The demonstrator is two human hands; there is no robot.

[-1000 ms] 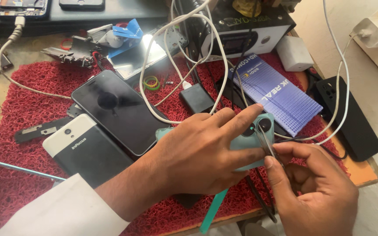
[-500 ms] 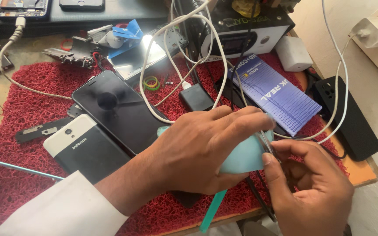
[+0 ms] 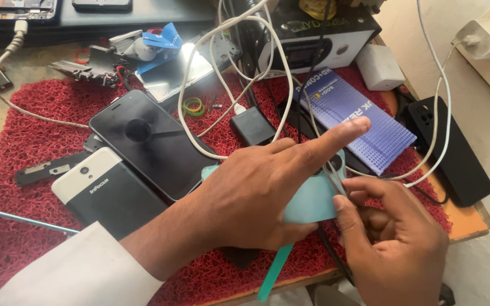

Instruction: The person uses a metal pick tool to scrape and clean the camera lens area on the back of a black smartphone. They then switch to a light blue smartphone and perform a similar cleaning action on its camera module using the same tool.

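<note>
L hand [image 3: 256, 204] grips teal phone cover [image 3: 313, 201] above red mat [image 3: 24, 113], index finger now lifted off & pointing straight vs. curled 0.5 s ago; grip eased, cover edge exposed. R hand [image 3: 395, 243] pinches thin metal tool [image 3: 336, 178] at cover edge, fingers narrow. Blue rectangular box [image 3: 364, 127] w/ white print behind cover; black-white phone [image 3: 106, 190] w/ grey label at left; white charger [image 3: 486, 37] top right.

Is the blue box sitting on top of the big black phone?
No, the blue box lies on the red mat over to the right, well apart from the big black phone.
</note>
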